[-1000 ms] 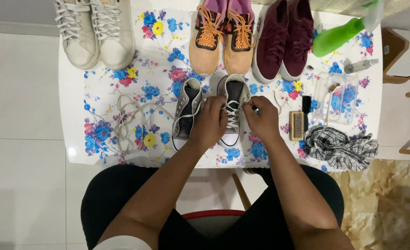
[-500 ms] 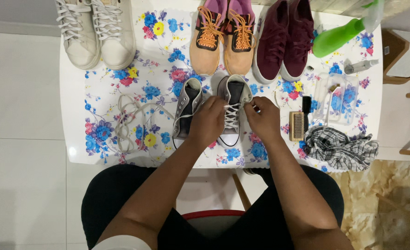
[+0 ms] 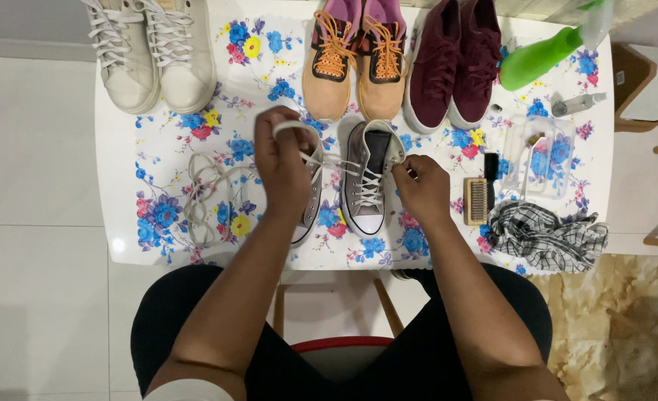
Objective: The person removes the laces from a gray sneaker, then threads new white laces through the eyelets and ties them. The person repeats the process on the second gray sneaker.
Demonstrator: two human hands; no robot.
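Floral cloth (image 3: 195, 130) covers a table on seemingly tiled white floor (image 3: 31, 223).

Bright even overhead light, soft shadows, slight glare on table (image 3: 121, 245), sharp focus.

Our left hand (image 3: 283, 167) has moved away from the grey sneaker (image 3: 367, 178): before, it sat low beside the right hand, close over the shoe's laces, and now it is raised up and to the left, over the other grey sneaker (image 3: 310, 200). It has drawn a length of white lace (image 3: 329, 160) out sideways, so the lace now stretches from the shoe's eyelets across to our left fingers. Our right hand (image 3: 422, 189) has shifted slightly to the right edge of the shoe, beside its opening.
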